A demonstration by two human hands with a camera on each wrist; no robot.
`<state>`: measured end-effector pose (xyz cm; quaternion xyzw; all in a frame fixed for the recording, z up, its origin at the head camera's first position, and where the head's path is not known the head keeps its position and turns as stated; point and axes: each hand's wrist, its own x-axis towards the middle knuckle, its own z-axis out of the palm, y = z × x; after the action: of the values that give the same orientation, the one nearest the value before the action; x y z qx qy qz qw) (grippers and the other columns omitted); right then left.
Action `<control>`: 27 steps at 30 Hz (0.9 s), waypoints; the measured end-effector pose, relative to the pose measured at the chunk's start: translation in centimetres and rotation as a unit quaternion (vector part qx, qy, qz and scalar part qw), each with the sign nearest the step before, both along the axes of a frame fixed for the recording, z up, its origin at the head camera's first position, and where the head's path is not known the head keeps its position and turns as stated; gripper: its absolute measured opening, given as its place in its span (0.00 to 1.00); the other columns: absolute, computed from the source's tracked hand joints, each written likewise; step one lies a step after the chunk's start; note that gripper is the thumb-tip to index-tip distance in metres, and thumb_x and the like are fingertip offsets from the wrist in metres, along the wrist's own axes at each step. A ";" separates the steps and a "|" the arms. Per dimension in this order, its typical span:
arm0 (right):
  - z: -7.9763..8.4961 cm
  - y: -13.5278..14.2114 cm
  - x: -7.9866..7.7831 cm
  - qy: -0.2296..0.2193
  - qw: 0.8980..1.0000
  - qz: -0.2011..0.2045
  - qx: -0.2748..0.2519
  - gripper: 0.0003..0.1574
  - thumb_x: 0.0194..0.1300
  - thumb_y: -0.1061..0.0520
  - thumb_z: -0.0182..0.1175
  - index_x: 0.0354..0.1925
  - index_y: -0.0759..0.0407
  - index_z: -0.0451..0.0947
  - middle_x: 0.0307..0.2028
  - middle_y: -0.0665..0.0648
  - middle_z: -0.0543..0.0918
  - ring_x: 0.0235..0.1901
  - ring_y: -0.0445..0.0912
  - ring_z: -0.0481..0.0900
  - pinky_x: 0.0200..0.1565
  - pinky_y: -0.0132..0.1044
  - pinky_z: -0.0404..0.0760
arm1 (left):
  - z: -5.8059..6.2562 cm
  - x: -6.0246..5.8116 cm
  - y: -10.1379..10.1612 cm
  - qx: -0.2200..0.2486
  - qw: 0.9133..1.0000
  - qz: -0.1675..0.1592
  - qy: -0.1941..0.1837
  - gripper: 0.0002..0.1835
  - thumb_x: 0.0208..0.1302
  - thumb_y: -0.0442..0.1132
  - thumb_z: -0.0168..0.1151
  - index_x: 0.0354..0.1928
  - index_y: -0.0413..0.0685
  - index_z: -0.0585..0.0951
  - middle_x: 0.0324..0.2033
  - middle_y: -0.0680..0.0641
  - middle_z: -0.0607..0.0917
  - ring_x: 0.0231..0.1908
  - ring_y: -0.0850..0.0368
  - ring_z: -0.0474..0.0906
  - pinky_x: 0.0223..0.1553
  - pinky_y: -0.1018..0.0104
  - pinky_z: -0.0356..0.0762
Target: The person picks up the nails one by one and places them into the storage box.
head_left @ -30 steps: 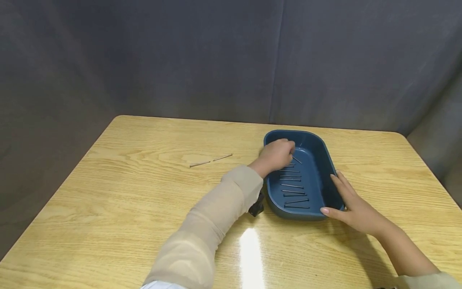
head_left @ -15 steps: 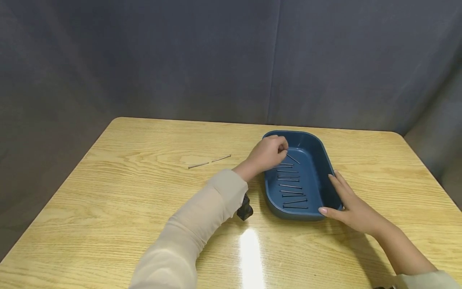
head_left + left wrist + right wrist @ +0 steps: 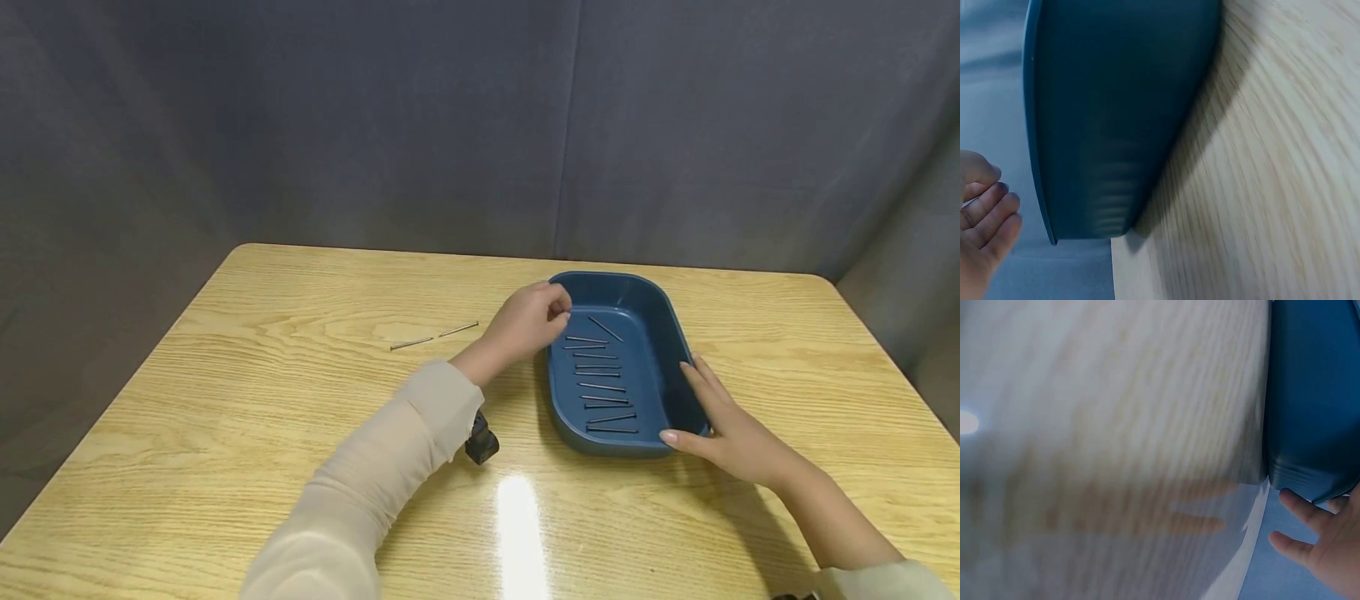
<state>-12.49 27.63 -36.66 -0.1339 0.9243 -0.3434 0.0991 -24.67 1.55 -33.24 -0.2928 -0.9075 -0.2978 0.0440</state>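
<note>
My left hand [image 3: 525, 319] is over the left rim of a blue tray [image 3: 652, 358], its fingers loosely bent. Between thumb and fingers nothing shows, and in the left wrist view the left hand [image 3: 988, 219] appears beside the tray's outer wall [image 3: 1110, 125]. Inside the tray several nails [image 3: 600, 386] lie roughly in a row; one nail [image 3: 606, 329] at the far end sits slantwise. My right hand [image 3: 738, 437] rests its straight fingers on the right rim, with the thumb at the near right corner. In the right wrist view, the right hand's fingers [image 3: 1304, 512] extend beside the tray.
Two nails [image 3: 412, 342] lie end to end on the wooden table [image 3: 262, 417], left of the tray. A small black device [image 3: 482, 442] hangs below the left sleeve. Behind the table's far edge hangs a dark grey curtain [image 3: 420, 125].
My left hand has drawn back leftward from inside the tray to its left rim, leaving the slanting nail in full view. The right hand stays on the rim.
</note>
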 end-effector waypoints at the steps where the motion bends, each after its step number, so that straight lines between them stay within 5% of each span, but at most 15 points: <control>1: 0.0 0.0 0.0 0.001 1.000 0.000 0.000 0.59 0.60 0.47 0.59 0.70 0.60 0.29 0.69 0.66 0.27 0.66 0.68 0.32 0.53 0.72 0.48 | 0.0 0.0 -0.2 -0.002 1.000 0.002 0.000 0.07 0.63 0.37 0.54 0.41 0.45 0.78 0.36 0.50 0.79 0.35 0.61 0.73 0.37 0.73 0.71; 27: -0.1 0.0 0.0 0.003 1.000 0.001 0.001 0.59 0.60 0.47 0.59 0.70 0.60 0.29 0.69 0.65 0.27 0.67 0.67 0.32 0.53 0.72 0.48 | -1.3 0.1 -4.2 -0.004 0.999 0.035 -0.016 0.07 0.62 0.35 0.55 0.40 0.43 0.78 0.38 0.47 0.79 0.39 0.56 0.75 0.41 0.66 0.73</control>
<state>-12.48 27.66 -36.73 -0.1355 0.9249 -0.3418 0.0966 -24.53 -2.67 -34.58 -0.2558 -0.9190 -0.2975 0.0388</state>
